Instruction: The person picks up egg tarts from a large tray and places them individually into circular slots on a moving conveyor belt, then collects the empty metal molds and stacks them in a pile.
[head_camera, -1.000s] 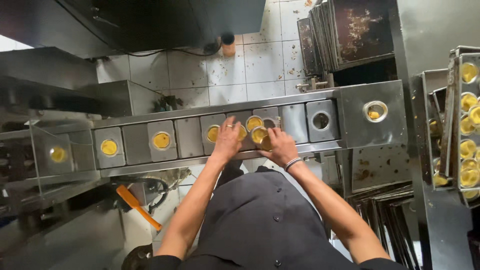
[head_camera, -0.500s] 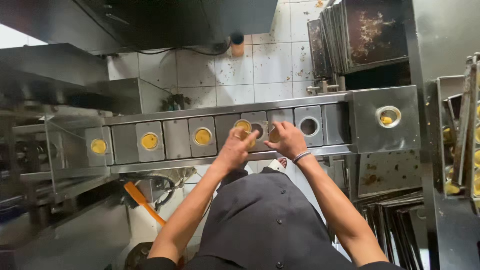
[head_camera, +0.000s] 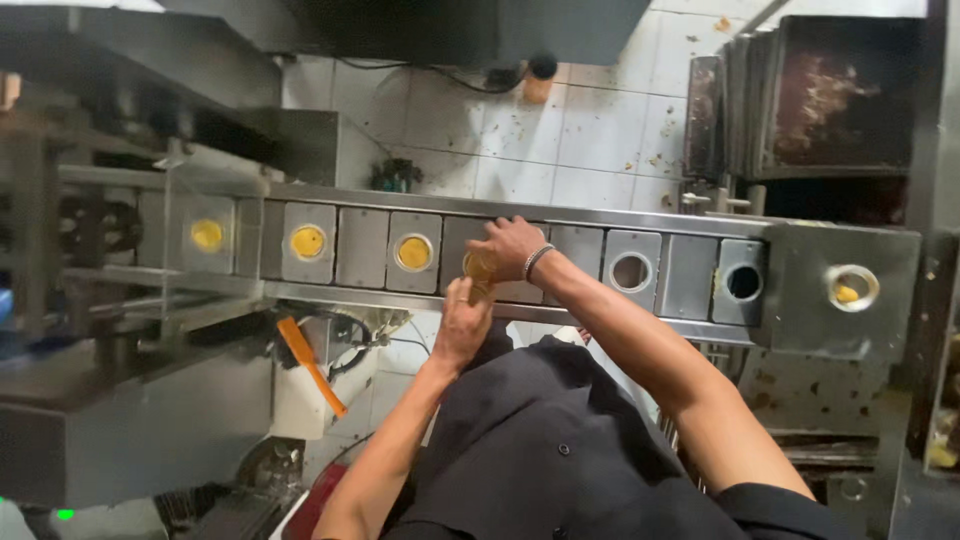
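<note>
Hands: both at the front middle of the steel conveyor (head_camera: 690, 275), a long belt of square plates with round holes. Right hand (head_camera: 508, 245) lies over one plate, fingers curled down onto a yellow-filled pastry cup (head_camera: 480, 266) and closed around its far side; a dark bracelet (head_camera: 538, 260) circles the wrist. Left hand (head_camera: 462, 320) sits at the conveyor's near rail, just below that cup, fingers bent upward and touching its lower edge; whether it grips or only steadies the cup cannot be told.

Pastry cup: held between the two hands, over the conveyor plate beside the filled holes.

Filled cups in the conveyor, left of the hands: one nearest (head_camera: 413, 252), a second (head_camera: 307, 241), a third (head_camera: 206, 235) behind a clear guard.

Open holes in the conveyor, right of the hands: one (head_camera: 630, 271), another (head_camera: 743, 282). At the conveyor's right end, a raised block with a ringed opening showing a yellow scrap (head_camera: 848, 291).

Beyond the conveyor: white tiled floor (head_camera: 590, 130) with crumbs, and a stack of dark baking trays (head_camera: 790, 95) standing on edge at upper right.

Below the conveyor's left part: an orange-handled tool (head_camera: 312, 365) leaning diagonally.

Person: black garment (head_camera: 560, 450), bare forearms.
</note>
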